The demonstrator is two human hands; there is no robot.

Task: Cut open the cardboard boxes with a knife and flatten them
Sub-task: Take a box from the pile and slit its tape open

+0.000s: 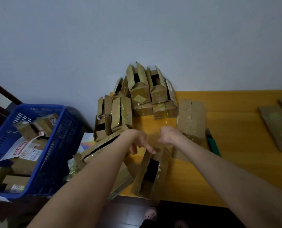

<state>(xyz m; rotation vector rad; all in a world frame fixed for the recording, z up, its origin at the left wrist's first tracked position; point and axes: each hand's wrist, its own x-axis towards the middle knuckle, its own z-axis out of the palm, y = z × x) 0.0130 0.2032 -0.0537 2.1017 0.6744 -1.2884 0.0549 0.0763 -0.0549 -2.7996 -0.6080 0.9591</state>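
An opened cardboard box (151, 171) lies at the near edge of the yellow worktop (235, 102), its dark inside showing between raised flaps. Both hands meet at its far end. The left hand (137, 141) has a loose, open grip, with straight fingers pointing down onto a flap. The right hand (168, 137) is curled at the box's upper edge, but I cannot tell whether its grip really pinches cardboard, as the fingertips are hidden.

The green knife (213, 143) rests on the worktop just right of the right forearm, beside 1 flattened box (191, 117). The step looks like pulling this box apart to flatten it.

The main risk is the box's position. Its near end seems to hang over the worktop's edge, so a hard downward press could tip it to the floor. A wide pull by the right arm could sweep the knife off; whether its blade is out is too small to tell. The leaning stack of boxes (137, 96) by the wall stands near enough to topple if bumped.
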